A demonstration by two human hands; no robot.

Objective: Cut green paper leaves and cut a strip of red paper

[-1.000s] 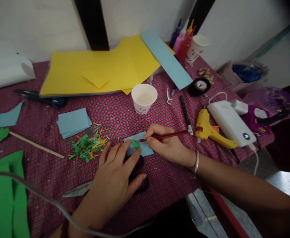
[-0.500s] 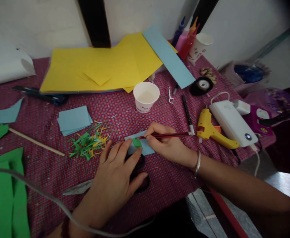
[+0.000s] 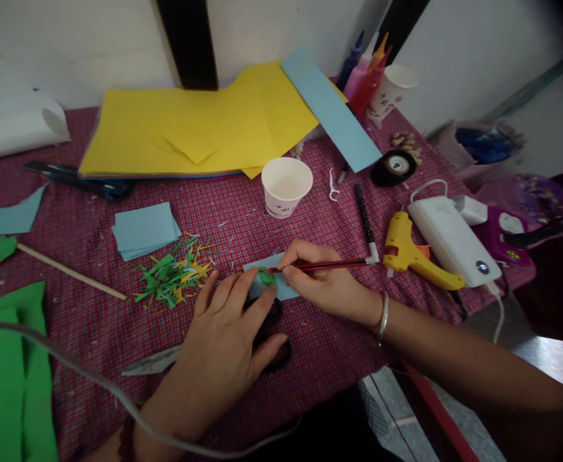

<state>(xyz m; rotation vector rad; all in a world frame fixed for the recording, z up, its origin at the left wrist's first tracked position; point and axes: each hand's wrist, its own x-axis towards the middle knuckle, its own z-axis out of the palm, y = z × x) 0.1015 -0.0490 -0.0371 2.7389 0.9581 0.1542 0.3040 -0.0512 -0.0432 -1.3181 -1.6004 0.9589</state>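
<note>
A small light-blue paper card [image 3: 288, 290] lies on the cloth with a green leaf-shaped cutout [image 3: 268, 280] on top. My left hand [image 3: 228, 327] rests with its fingers stretched out, index finger and fingertips at the edges of the cutout and card. My right hand [image 3: 327, 279] pinches a red-and-black pencil [image 3: 344, 263], its tip at the upper edge of the cutout. Partly under my left hand lie scissors; their black handles [image 3: 281, 356] and blade [image 3: 149, 364] show. Left of that hand sits a heap of green and yellow paper snippets [image 3: 170, 279].
Around lie blue cards [image 3: 144, 228], a paper cup [image 3: 286, 186], yellow sheets [image 3: 137, 135], a cutter knife [image 3: 79, 179], a stick [image 3: 72, 271] and green sheets [image 3: 2, 385]. A glue gun [image 3: 406, 250] and power bank [image 3: 454, 237] are right. A cable [image 3: 113, 388] crosses the lower left.
The pencil tip has moved slightly from above the green cutout onto its upper edge. My left hand stays in place on the card.
</note>
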